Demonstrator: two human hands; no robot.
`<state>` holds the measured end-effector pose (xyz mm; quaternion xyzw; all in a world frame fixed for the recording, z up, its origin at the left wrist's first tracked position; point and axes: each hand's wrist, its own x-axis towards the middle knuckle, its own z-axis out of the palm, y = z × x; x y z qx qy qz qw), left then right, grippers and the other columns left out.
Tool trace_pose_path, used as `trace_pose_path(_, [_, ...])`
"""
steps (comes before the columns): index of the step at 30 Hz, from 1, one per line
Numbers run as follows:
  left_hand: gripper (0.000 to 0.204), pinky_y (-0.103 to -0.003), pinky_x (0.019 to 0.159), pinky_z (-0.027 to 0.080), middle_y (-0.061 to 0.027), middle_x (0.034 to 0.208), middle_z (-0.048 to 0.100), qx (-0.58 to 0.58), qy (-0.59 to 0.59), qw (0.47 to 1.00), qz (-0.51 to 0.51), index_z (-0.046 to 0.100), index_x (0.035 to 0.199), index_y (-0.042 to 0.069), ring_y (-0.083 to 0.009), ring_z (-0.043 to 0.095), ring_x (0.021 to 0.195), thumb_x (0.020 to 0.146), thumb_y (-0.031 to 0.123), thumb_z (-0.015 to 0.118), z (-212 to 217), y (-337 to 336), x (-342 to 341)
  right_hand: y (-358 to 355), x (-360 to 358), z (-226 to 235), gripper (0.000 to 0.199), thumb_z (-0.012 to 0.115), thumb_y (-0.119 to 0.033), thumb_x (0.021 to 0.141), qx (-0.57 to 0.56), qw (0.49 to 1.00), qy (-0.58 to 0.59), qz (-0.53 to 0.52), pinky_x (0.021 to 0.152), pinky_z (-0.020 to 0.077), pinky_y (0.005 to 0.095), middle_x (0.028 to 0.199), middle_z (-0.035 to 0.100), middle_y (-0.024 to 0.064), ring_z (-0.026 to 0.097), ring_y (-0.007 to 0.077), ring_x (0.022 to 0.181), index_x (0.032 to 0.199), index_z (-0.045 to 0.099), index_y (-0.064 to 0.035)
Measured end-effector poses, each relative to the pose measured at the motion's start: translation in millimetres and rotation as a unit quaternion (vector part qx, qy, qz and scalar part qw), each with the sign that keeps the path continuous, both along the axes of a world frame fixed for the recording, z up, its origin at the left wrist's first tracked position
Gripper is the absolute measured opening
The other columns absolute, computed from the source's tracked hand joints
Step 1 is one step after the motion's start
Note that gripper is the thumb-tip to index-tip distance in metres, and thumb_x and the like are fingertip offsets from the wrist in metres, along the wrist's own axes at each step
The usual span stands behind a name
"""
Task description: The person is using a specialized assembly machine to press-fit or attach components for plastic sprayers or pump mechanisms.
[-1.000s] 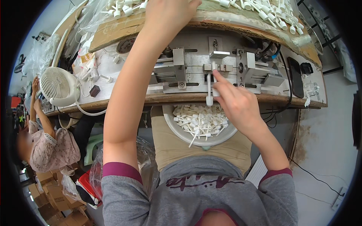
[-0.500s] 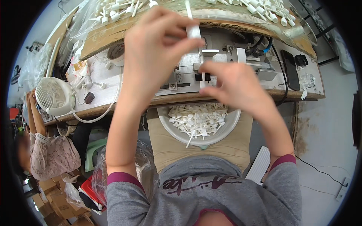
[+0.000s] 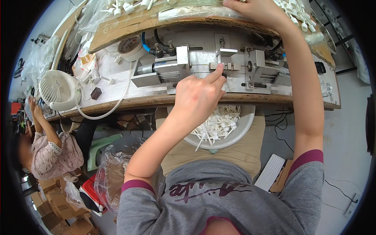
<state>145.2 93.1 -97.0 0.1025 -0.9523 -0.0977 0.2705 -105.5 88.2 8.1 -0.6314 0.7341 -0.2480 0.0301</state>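
Note:
My left hand (image 3: 199,93) is at the metal fixture (image 3: 233,66) on the bench, its index finger stretched forward and the other fingers curled. Under that fingertip lies a white plastic stick (image 3: 219,58), set crosswise in the fixture's small block and mostly hidden by the finger. My right hand (image 3: 263,11) reaches to the far side, over the cardboard ledge beside the pile of white capped plastic sticks (image 3: 291,8). Its thumb points left, while the top edge cuts off the other fingers. On my lap, partly behind my left hand, rests a white basket (image 3: 247,124) of similar sticks.
Metal cylinders (image 3: 166,72) with hoses flank the fixture. A tape roll (image 3: 130,46), a white fan (image 3: 58,93) and a small dark block (image 3: 96,93) stand on the left. The cardboard ledge (image 3: 117,36) overhangs the bench. Another person (image 3: 58,150) works at far left.
My right hand has left the fixture for the far pile. My left hand has come down and toward me from above the fixture onto the stick; the white piece near it is no longer seen.

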Motion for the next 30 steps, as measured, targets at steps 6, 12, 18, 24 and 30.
trace_pose_path(6, [0.023, -0.031, 0.060, 0.055, -0.0066, 0.122, 0.071, 0.004, -0.022, 1.000, 0.004, 0.074, 0.097, 0.009, -0.0231, 0.068, 0.059, 0.076, 0.018, 0.079, 3, 3, -3, 37, 12, 8, 0.025, 0.070, -0.011, 0.086, -0.063, 0.998, -0.022, 0.021, 0.075, 0.0518, 0.0349, 0.096, 0.070, 0.0121, 0.065, 0.0228, 0.081, 0.108, 0.068, 0.0006])
trace_pose_path(12, [0.026, -0.028, 0.055, 0.051, -0.0053, 0.090, 0.075, 0.131, 0.001, 0.991, -0.016, 0.077, 0.098, 0.010, -0.0145, 0.065, 0.058, 0.082, 0.028, 0.081, 37, -23, 3, 98, 80, -35, 0.026, 0.073, -0.003, 0.081, -0.219, 0.975, 0.029, 0.035, 0.075, 0.0539, 0.0387, 0.098, 0.065, 0.0133, 0.065, 0.0288, 0.083, 0.105, 0.063, -0.0018])
trace_pose_path(18, [0.024, -0.033, 0.072, 0.057, -0.0163, 0.088, 0.073, 0.264, 0.106, 0.955, 0.084, 0.072, 0.102, -0.005, -0.0226, 0.071, 0.083, 0.087, 0.014, 0.075, 129, -71, -52, 138, 118, -81, 0.031, 0.073, 0.004, 0.079, -0.179, 0.983, 0.038, 0.018, 0.086, 0.0542, 0.0376, 0.123, 0.066, 0.0162, 0.067, 0.0333, 0.099, 0.108, 0.062, 0.0008])
trace_pose_path(24, [0.042, -0.040, 0.078, 0.056, -0.0213, 0.092, 0.072, 0.078, 0.033, 0.993, 0.084, 0.072, 0.100, -0.004, -0.0334, 0.070, 0.087, 0.081, 0.033, 0.080, 106, -125, -120, 130, 132, -84, 0.027, 0.069, -0.003, 0.077, -0.082, 0.977, 0.198, 0.008, 0.057, 0.0501, 0.0296, 0.137, 0.061, 0.0174, 0.059, 0.0177, 0.054, 0.103, 0.062, -0.0008])
trace_pose_path(30, [0.046, -0.040, 0.075, 0.055, -0.0214, 0.089, 0.071, 0.100, -0.004, 0.990, 0.103, 0.072, 0.098, -0.005, -0.0323, 0.070, 0.085, 0.079, 0.036, 0.082, 93, -123, -133, 132, 140, -89, 0.028, 0.065, -0.002, 0.074, -0.066, 0.977, 0.203, 0.010, 0.055, 0.0481, 0.0277, 0.134, 0.063, 0.0192, 0.058, 0.0167, 0.053, 0.102, 0.061, 0.0003])
